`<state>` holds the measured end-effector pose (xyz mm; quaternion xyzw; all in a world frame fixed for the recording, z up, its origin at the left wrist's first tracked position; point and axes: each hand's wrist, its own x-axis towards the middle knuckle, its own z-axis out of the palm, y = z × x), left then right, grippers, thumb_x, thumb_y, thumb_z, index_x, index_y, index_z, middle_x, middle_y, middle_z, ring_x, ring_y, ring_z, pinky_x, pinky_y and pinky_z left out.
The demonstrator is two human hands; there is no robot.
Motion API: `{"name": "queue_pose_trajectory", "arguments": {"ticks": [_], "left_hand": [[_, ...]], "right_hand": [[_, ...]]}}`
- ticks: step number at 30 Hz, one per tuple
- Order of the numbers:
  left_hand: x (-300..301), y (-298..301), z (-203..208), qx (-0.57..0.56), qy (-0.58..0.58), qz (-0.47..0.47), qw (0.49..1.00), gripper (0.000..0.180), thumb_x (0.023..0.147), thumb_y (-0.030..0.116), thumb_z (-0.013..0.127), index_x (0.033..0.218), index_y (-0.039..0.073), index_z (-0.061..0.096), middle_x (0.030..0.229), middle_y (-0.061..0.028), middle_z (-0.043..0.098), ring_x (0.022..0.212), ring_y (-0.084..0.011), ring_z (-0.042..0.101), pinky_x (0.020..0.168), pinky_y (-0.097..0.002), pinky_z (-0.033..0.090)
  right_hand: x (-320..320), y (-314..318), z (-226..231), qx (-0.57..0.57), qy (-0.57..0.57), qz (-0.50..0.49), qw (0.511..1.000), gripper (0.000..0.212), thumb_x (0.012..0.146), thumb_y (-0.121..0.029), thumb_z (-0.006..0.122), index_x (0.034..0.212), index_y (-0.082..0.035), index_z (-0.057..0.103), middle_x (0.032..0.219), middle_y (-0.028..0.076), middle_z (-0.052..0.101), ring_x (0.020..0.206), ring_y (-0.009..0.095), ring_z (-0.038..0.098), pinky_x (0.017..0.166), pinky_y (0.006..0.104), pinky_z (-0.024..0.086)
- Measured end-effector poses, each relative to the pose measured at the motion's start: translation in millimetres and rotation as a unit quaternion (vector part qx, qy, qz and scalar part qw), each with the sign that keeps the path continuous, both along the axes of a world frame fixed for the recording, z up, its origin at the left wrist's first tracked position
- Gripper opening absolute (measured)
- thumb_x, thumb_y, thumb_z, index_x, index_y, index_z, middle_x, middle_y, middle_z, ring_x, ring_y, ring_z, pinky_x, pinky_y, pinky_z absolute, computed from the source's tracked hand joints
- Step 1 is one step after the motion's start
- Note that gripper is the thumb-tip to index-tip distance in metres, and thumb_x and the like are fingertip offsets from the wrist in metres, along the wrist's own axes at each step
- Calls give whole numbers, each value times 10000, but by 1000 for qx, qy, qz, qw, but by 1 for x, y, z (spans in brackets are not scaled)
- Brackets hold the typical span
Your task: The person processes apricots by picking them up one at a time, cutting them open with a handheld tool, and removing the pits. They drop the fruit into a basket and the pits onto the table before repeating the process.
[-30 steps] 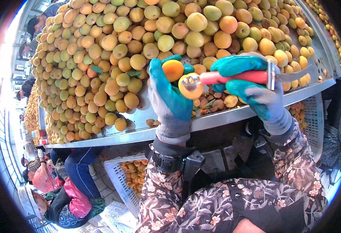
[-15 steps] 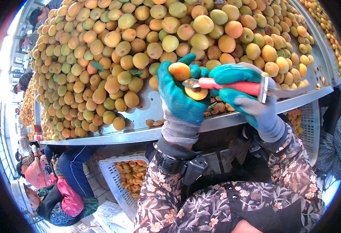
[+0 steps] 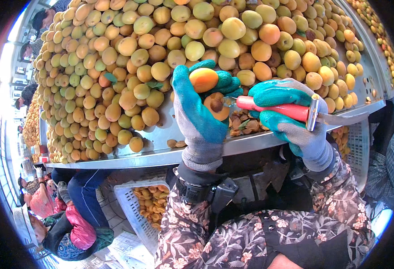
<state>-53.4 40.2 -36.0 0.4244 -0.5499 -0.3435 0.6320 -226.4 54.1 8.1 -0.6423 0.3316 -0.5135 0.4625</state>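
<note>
My left hand (image 3: 202,107), in a teal-coated grey glove, is closed around an apricot. One orange piece (image 3: 203,80) sits under the fingers; below it a cut half (image 3: 216,106) faces up with its brown pit showing. My right hand (image 3: 291,110), gloved alike, grips a red-handled pitting tool (image 3: 273,109). A short metal tip (image 3: 229,102) points at the cut half, beside its edge; whether it touches I cannot tell. From the handle's other end, past a metal collar, a curved blade (image 3: 342,119) sticks out to the right.
A large heap of apricots (image 3: 129,71) covers the metal table (image 3: 161,157). Pits and scraps (image 3: 246,124) lie beyond its near edge. Below stands a white crate (image 3: 132,201) of apricot halves; another crate (image 3: 359,143) is at the right. Co-workers (image 3: 71,224) sit at the left.
My left hand has shifted slightly left and turned, exposing the pit in the cut half. The tool has drawn back a little to the right, its tip out of the half's middle.
</note>
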Motion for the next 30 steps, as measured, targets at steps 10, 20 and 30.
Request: {"name": "queue_pose_trajectory", "arguments": {"ticks": [10,20,30], "left_hand": [[5,-2,-13,23,6,-4,1000,743,721,-88,599,1389,-5,284,1127,-141,562,843,-248,660,764,-344,549],[-3,-4,-3,-25,-90,67,993,438,933,191,544,1277,-32,389,988,-128,604,717,-204,624,655,-333,533],[1,-9,-1,37,17,49,998,334,940,218,551,1150,-11,428,876,-103,582,723,-167,604,630,-301,536]], "right_hand": [[-7,-5,-22,186,-156,37,969,278,740,69,627,1018,69,619,1075,161,646,1014,243,637,881,330,533],[7,-2,-15,290,-215,20,932,243,858,-45,619,1084,34,580,997,179,652,843,283,681,730,366,587],[-11,-3,-4,219,-95,37,970,224,785,20,694,1005,9,649,950,78,677,799,137,648,696,241,527]]}}
